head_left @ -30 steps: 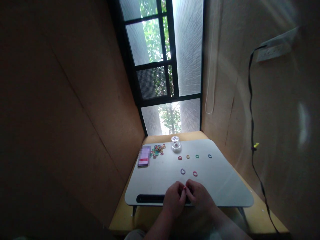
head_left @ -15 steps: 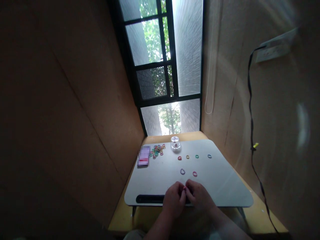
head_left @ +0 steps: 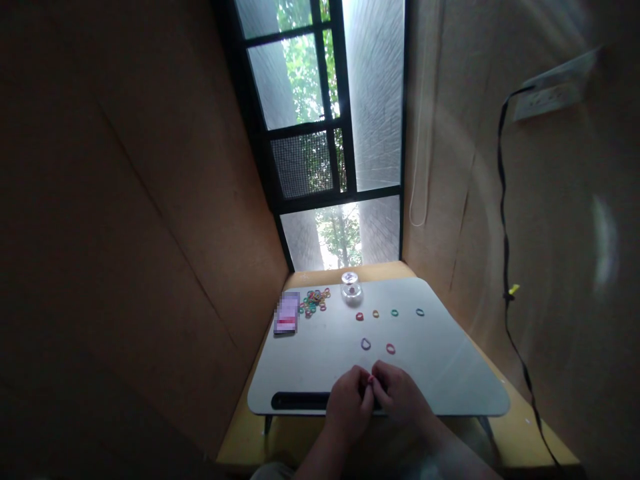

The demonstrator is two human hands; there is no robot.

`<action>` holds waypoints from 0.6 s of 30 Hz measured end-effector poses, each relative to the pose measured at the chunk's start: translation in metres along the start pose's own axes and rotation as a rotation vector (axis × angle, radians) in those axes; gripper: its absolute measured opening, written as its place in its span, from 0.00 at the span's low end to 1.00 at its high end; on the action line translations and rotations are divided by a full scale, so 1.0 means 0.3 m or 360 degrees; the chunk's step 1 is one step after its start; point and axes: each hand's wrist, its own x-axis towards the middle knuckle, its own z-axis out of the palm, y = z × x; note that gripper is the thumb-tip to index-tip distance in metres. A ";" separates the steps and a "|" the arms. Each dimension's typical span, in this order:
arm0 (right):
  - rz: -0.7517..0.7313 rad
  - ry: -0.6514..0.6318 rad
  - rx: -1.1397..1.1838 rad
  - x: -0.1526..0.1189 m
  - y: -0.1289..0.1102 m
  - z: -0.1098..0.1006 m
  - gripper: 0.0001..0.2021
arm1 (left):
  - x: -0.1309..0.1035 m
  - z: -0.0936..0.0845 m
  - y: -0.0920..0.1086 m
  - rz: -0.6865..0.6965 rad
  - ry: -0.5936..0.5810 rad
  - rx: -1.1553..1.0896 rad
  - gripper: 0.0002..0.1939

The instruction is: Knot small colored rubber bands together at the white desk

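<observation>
My left hand (head_left: pixel 349 404) and my right hand (head_left: pixel 401 395) meet at the near edge of the white lap table (head_left: pixel 300 363). Both are closed, fingertips pinching a small pink elastic band (head_left: pixel 371 379) between them; most of it is hidden by the fingers. Just beyond them lie a purple elastic band (head_left: pixel 366 344) and a pink-red one (head_left: pixel 391 349). Farther off, a row holds a red band (head_left: pixel 359 317), a yellow band (head_left: pixel 376 314), a green band (head_left: pixel 395 313) and a blue band (head_left: pixel 420 312), spaced apart.
A pile of mixed coloured bands (head_left: pixel 315 300) lies at the back left, beside a blurred purple phone-like slab (head_left: pixel 287 313). Behind the row stands a clear container (head_left: pixel 351 291). A black slot (head_left: pixel 300 401) runs along the near edge. A cable (head_left: pixel 506 247) hangs down the right wall.
The hands stay together at almost the same place, with only slight finger movement around the pink band. The view has shifted a little; the bands on the table lie as before.
</observation>
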 end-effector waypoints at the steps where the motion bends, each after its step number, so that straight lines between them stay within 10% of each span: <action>1: -0.0003 0.0000 0.0003 0.000 0.001 0.001 0.08 | 0.000 0.000 0.000 0.0002 0.0001 0.0006 0.05; 18: -0.0018 -0.0027 0.0029 0.011 0.001 -0.004 0.08 | 0.007 0.011 -0.012 -0.0001 0.0004 0.0021 0.04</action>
